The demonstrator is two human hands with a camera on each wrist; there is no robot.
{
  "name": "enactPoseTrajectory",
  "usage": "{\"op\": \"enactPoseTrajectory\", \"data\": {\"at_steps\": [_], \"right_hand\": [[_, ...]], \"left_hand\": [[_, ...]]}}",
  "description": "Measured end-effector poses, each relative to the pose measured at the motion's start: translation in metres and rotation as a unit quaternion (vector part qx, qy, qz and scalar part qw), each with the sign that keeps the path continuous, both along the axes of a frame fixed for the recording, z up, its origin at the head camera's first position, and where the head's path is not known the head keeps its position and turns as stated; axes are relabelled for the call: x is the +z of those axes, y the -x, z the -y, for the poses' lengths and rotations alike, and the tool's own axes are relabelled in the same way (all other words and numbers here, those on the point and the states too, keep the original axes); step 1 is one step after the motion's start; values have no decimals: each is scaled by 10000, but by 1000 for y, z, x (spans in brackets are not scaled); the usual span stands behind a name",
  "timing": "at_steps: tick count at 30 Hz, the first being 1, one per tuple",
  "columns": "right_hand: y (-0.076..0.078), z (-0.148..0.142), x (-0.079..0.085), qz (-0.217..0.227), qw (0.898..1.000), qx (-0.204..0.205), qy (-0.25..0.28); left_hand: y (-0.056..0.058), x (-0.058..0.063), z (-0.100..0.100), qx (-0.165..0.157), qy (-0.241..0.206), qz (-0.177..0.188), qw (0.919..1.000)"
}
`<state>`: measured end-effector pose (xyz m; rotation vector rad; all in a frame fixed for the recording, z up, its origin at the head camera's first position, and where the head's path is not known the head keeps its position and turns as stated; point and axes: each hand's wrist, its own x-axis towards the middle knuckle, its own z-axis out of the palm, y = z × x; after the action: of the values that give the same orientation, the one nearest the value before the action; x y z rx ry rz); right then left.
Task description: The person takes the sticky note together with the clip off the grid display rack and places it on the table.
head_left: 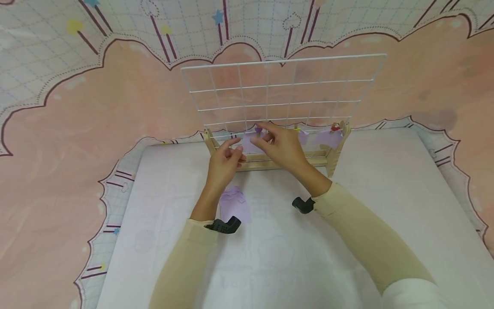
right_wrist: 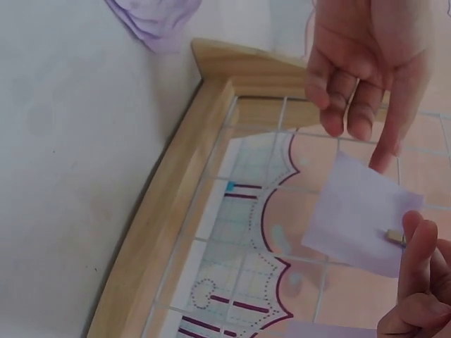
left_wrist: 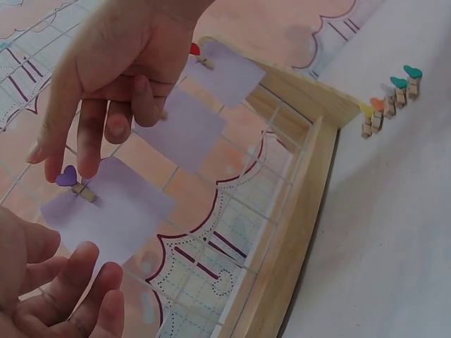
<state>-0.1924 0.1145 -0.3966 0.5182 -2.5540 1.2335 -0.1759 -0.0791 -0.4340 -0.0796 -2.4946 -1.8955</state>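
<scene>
A purple paper note [head_left: 250, 145] hangs on the white wire grid [head_left: 275, 104], with a small wooden clip bearing a purple heart [left_wrist: 67, 176] at its edge. Close to this clip is my right hand [head_left: 284, 147], its index fingertip at the heart and its thumb apart from it. My left hand [head_left: 224, 165] is beside the note's lower left, fingers loosely bent, holding nothing. Farther right on the grid hang a second note [left_wrist: 184, 130] and a third note [head_left: 328, 138], the latter under a red clip [head_left: 335, 127]. The right hand partly hides the second note in the head view.
The grid stands in a wooden base [head_left: 266, 164] on a white tabletop [head_left: 270, 257]. Crumpled-edged purple paper [head_left: 234, 208] lies near my left wrist. Several heart clips [left_wrist: 390, 104] stand in a row on the table. Behind is a patterned pink cloth [head_left: 146, 98].
</scene>
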Motion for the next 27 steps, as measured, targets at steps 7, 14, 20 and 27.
{"op": "enactPoseTrajectory", "data": {"at_steps": [7, 14, 20, 27], "right_hand": [[3, 4, 1, -245, 9945, -185, -1003], [4, 7, 0, -273, 9907, -272, -1302], [4, 6, -5, -383, 9956, -234, -817], [2, 8, -10, -550, 9976, -220, -365]], "left_hand": [[3, -4, -3, 25, -1, 43, 10000], [3, -6, -3, -1, -50, 79, 10000], [3, -6, -5, 7, -11, 22, 10000], [8, -6, -7, -81, 104, -141, 9998]]}}
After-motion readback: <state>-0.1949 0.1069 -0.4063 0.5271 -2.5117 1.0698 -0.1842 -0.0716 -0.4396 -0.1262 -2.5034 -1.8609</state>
